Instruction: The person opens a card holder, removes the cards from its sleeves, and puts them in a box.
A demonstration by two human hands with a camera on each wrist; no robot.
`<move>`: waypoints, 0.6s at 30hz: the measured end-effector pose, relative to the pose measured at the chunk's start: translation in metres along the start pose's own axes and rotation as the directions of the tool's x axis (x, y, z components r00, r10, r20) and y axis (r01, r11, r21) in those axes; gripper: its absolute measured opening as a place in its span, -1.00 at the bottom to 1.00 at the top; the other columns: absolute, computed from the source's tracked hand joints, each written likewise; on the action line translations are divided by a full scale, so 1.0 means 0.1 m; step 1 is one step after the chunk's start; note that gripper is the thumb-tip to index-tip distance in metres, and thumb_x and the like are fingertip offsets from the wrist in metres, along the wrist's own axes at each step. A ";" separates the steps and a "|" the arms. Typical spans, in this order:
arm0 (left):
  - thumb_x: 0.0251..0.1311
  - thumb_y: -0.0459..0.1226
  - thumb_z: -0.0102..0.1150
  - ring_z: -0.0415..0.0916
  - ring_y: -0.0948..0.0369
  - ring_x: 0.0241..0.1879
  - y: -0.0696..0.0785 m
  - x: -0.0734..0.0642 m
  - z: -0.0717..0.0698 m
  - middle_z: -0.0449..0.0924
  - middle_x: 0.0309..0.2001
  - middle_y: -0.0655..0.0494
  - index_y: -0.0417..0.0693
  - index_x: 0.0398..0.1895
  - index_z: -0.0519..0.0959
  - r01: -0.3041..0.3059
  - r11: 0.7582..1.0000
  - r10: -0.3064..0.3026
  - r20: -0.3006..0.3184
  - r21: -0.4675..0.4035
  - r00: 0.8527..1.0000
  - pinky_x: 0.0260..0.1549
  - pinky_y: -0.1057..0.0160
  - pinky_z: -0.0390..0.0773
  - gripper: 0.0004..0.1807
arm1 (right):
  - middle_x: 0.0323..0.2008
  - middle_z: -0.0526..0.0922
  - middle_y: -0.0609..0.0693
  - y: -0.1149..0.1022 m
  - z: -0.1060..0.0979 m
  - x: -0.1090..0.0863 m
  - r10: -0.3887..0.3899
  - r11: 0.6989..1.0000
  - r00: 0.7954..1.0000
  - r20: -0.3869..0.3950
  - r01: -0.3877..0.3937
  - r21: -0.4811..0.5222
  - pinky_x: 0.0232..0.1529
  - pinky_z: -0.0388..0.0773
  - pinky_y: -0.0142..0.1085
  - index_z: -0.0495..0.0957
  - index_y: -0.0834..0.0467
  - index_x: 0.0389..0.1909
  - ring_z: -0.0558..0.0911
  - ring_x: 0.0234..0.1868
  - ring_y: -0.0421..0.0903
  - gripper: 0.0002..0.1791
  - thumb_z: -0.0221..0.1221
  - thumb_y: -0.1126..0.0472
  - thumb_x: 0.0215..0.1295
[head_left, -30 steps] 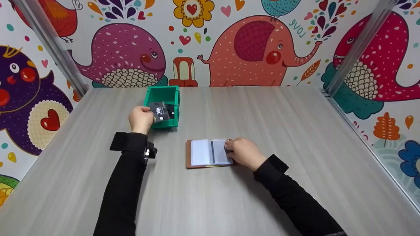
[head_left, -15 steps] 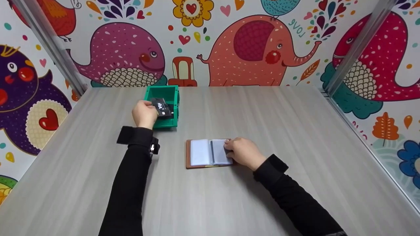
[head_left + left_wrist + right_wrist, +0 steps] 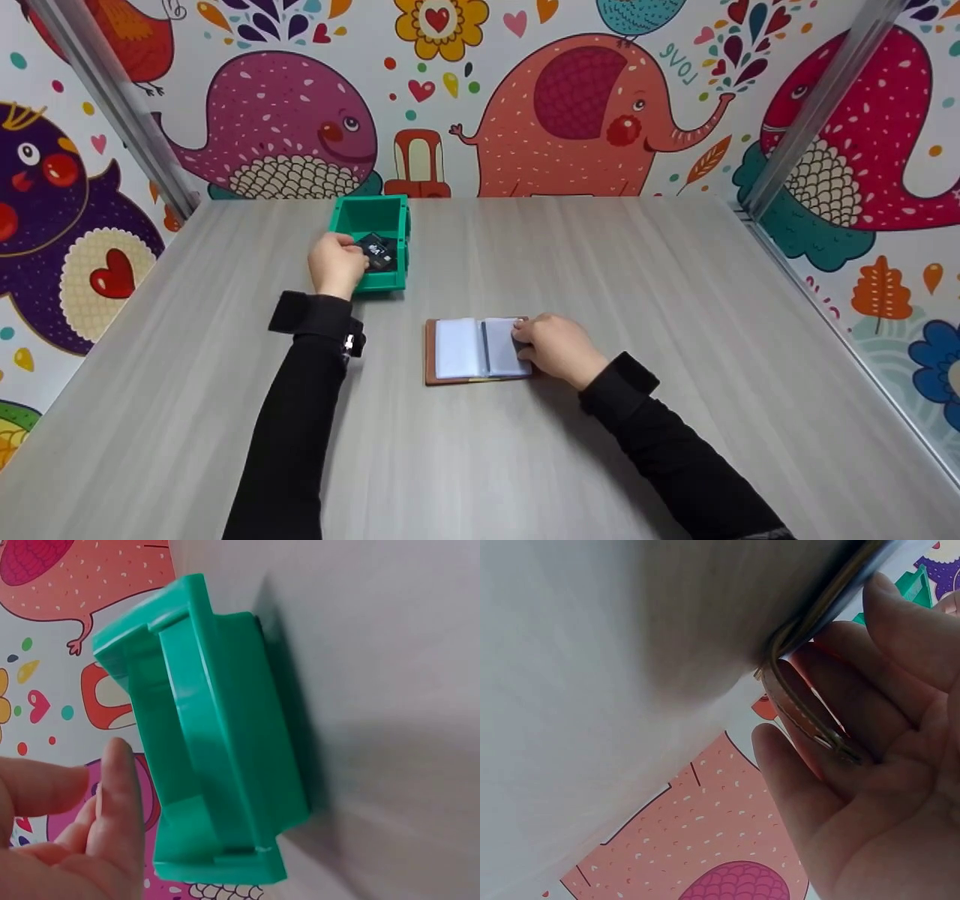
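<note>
My left hand (image 3: 337, 264) is at the near left rim of the green bin (image 3: 381, 280). In the left wrist view, its thumb and fingers (image 3: 120, 802) stand apart with nothing between them. Black cards (image 3: 379, 253), the top one with pale lettering, lie inside the bin. A brown card holder (image 3: 431, 354) lies spread on the table, with clear sleeves (image 3: 457, 349) on both sides. My right hand (image 3: 559, 349) pinches its right edge, thumb on top. From the right wrist, the holder's stitched strap (image 3: 810, 716) hangs down among the fingers; the pages are mostly hidden.
The pale wood-grain table (image 3: 465, 465) spreads around both things. Walls printed with cartoon animals (image 3: 577, 120) border its back and sides, with metal posts (image 3: 825, 112) at the corners.
My left hand has moved slightly right and lowered the black card into the bin, then let it go. The right hand and card holder have stayed in place.
</note>
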State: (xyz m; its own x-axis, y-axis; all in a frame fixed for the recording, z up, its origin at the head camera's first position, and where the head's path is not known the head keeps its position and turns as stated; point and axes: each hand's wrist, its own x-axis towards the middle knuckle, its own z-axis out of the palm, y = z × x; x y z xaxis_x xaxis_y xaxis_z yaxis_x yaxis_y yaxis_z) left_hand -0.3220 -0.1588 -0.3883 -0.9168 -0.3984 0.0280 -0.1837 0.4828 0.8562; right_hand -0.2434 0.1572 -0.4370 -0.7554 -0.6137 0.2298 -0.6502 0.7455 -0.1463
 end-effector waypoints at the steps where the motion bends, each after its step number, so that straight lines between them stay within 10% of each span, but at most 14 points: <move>1: 0.35 -0.44 -0.03 0.61 -0.02 -0.07 0.00 0.00 0.01 0.62 -0.03 -0.19 -0.36 0.18 0.47 0.000 1.000 0.000 0.005 -0.003 1.000 -0.01 0.15 0.53 -0.64 | -0.10 0.73 0.10 0.00 0.00 0.00 -0.004 1.000 1.000 -0.005 0.004 0.003 -0.29 0.58 -0.06 0.69 0.21 -0.38 0.67 -0.29 0.12 -0.87 0.42 0.37 0.02; 18: 0.35 -0.37 0.05 0.65 0.13 -0.34 -0.02 -0.17 -0.01 0.65 -0.15 -0.18 -0.35 0.03 0.56 -0.098 0.994 0.093 0.095 0.046 0.991 -0.30 0.27 0.59 -0.73 | -0.16 0.74 0.12 -0.01 -0.01 0.01 -0.007 1.000 1.000 0.000 0.007 0.004 -0.29 0.58 -0.07 0.71 0.23 -0.33 0.67 -0.31 0.10 -0.85 0.42 0.35 0.04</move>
State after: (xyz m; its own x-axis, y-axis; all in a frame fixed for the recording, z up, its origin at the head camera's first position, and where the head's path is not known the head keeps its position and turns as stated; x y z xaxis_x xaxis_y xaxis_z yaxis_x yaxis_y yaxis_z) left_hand -0.3052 -0.1537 -0.3897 -0.9595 -0.2755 0.0587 -0.1089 0.5549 0.8248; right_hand -0.2434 0.1563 -0.4359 -0.7509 -0.6187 0.2311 -0.6557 0.7403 -0.1483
